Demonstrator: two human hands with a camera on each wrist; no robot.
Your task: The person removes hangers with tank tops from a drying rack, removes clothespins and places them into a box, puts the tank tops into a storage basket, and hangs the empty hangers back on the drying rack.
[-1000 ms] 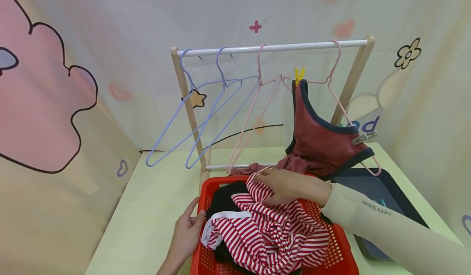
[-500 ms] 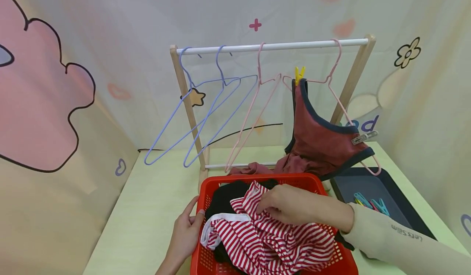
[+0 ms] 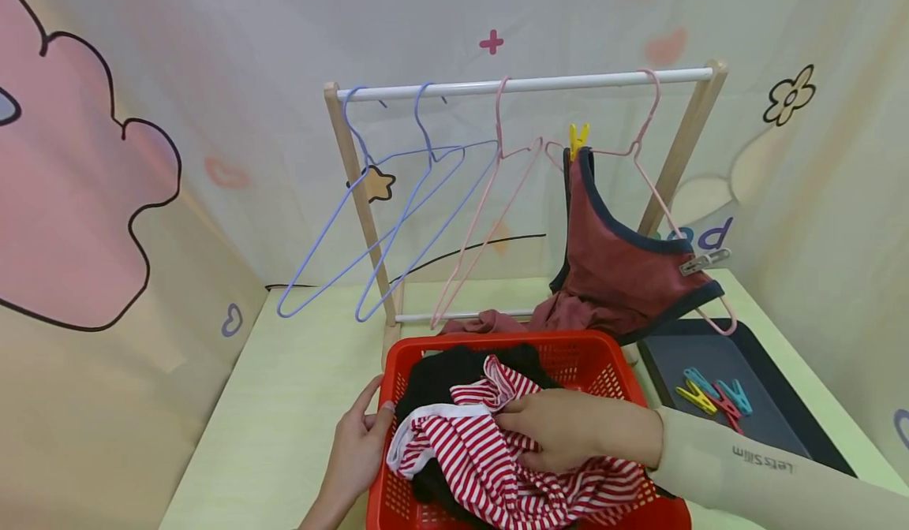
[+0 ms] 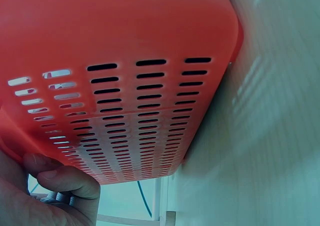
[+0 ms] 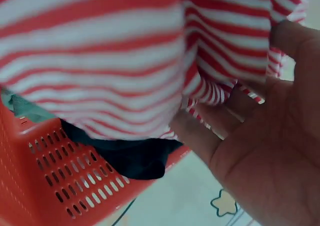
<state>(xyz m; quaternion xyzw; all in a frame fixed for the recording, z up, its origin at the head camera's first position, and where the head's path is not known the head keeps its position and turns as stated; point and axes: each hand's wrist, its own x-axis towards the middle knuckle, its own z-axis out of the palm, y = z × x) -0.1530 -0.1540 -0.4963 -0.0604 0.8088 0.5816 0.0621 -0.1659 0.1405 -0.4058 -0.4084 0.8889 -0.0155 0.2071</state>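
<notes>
A red-and-white striped garment with a white band lies bunched on black cloth in a red plastic basket. My right hand grips folds of it near the middle of the basket. In the right wrist view, its stripes fill the upper left, and the fingers and thumb of the right hand are in the folds. The left hand holds the basket's left rim. The left wrist view has that hand at lower left, against the basket's slotted side.
Behind the basket stands a rack with a white rail. Blue hangers and a pink hanger hang there. A maroon garment is clipped to another pink hanger. At right, a dark tray holds several clothespins.
My right hand has moved right and nearer to me over the basket, pulling the striped folds and baring more black cloth. The clothespins in the tray have come into sight. The left hand stays.
</notes>
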